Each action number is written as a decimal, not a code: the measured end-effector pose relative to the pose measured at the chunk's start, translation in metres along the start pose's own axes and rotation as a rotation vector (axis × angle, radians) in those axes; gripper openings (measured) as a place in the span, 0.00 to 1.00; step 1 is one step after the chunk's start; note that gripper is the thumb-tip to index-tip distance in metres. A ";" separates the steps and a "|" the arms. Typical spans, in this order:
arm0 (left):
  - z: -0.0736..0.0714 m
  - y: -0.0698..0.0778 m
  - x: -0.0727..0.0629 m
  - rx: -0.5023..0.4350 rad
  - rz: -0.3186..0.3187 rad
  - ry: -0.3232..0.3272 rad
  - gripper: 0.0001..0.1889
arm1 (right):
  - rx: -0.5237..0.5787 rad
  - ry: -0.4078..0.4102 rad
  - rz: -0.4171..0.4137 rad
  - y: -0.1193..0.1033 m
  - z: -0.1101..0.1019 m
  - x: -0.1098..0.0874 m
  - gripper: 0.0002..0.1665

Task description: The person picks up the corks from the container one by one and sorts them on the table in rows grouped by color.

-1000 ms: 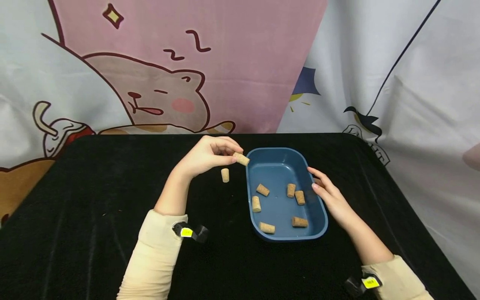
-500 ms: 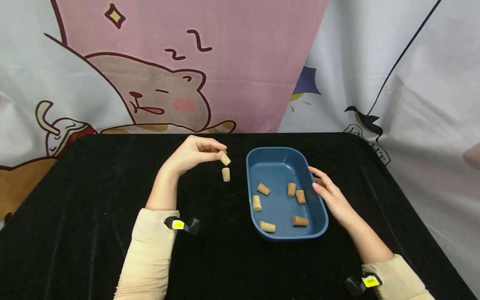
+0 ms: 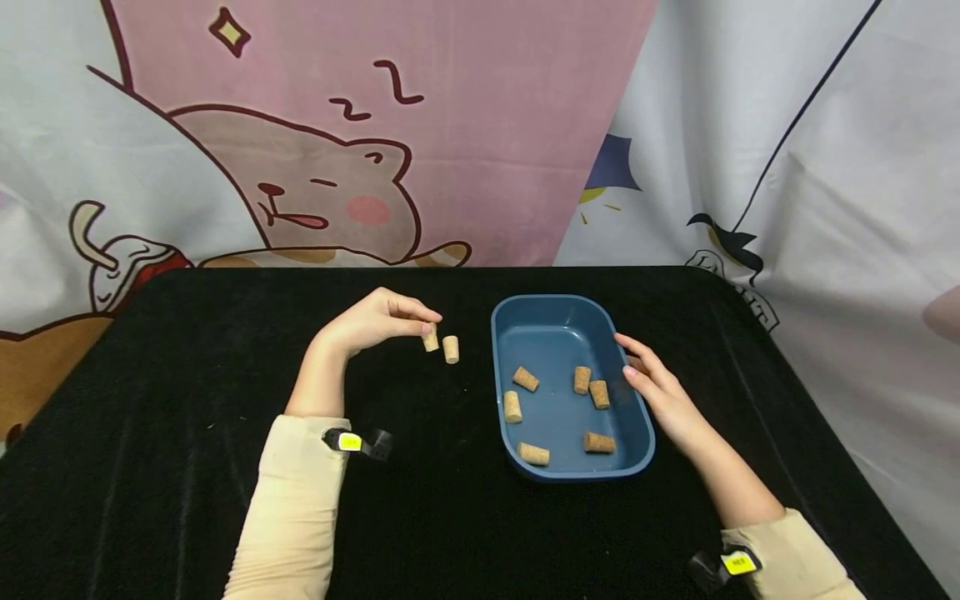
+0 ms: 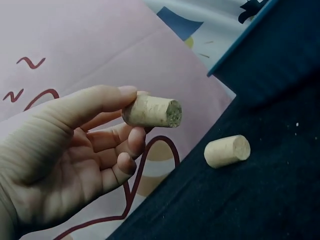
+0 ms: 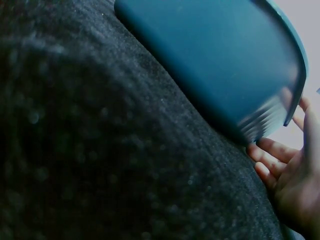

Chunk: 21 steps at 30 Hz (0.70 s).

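My left hand pinches a pale cork between thumb and fingers, just over the black cloth. In the left wrist view the pinched cork shows its speckled end. Close beside it on the cloth, a second pale cork stands apart from the fingers. To the right sits a blue plastic bin with several corks inside, some pale, some darker brown. Against the bin's right side rests my right hand, its fingers fairly straight on the rim and outer wall. In the right wrist view, fingertips touch the bin's lower wall.
Black cloth covers the table. Behind its far edge hangs a printed curtain with a cartoon bear. A black wrist camera is strapped on the left sleeve, another camera on the right.
My left hand has drawn left and down from the bin's left rim, still pinching the cork, which has turned more upright beside the loose one. The right hand and bin have stayed put.
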<state>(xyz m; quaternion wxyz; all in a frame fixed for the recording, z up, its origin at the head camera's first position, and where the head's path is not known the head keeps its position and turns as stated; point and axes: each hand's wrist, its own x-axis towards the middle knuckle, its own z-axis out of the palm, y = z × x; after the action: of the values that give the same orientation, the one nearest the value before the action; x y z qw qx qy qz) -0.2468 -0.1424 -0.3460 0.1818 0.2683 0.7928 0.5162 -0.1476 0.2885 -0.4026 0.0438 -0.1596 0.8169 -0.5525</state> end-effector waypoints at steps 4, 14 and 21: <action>-0.001 -0.007 0.000 0.012 -0.024 -0.003 0.15 | 0.001 -0.001 0.004 -0.001 0.000 0.000 0.31; 0.003 -0.023 0.003 0.030 -0.050 -0.018 0.16 | -0.012 0.001 -0.005 0.000 -0.001 0.000 0.31; 0.006 -0.036 0.005 0.048 -0.053 -0.016 0.14 | -0.016 -0.001 -0.003 0.000 -0.001 0.000 0.31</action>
<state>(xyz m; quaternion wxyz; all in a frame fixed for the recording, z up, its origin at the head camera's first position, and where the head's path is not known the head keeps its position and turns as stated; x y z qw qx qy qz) -0.2562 -0.1462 -0.3814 0.1954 0.2557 0.8104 0.4896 -0.1484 0.2894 -0.4024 0.0420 -0.1614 0.8210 -0.5460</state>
